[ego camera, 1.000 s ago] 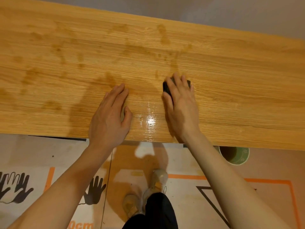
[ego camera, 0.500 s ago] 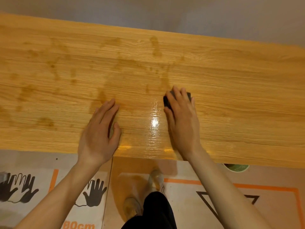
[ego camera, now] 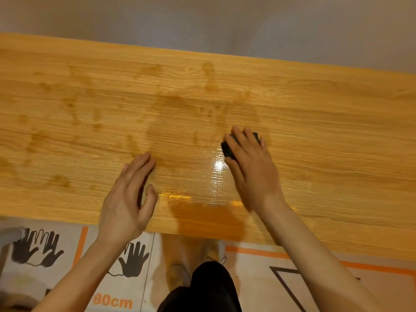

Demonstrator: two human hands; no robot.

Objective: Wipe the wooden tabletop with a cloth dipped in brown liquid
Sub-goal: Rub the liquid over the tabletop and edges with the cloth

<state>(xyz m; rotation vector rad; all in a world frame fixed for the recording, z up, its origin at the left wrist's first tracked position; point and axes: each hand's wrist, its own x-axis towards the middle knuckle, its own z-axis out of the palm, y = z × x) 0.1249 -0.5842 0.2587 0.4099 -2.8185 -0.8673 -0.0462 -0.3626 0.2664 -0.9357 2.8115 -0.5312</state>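
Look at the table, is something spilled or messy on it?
Yes. Brown blotches and streaks stain the tabletop left of the hands. A wet shiny patch lies beside the right hand, which presses a dark cloth.

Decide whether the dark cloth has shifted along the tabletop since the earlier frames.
Yes: the cloth under the right hand has slid slightly right, away from the brown streak on the tabletop.

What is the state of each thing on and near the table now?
Tabletop: partly wet and glossy, with brown smears on its left half.
Cloth: dark, pressed flat on the wood under the right hand.
Right hand: fingers straight, pressing the cloth.
Left hand: flat on the tabletop, holding nothing.
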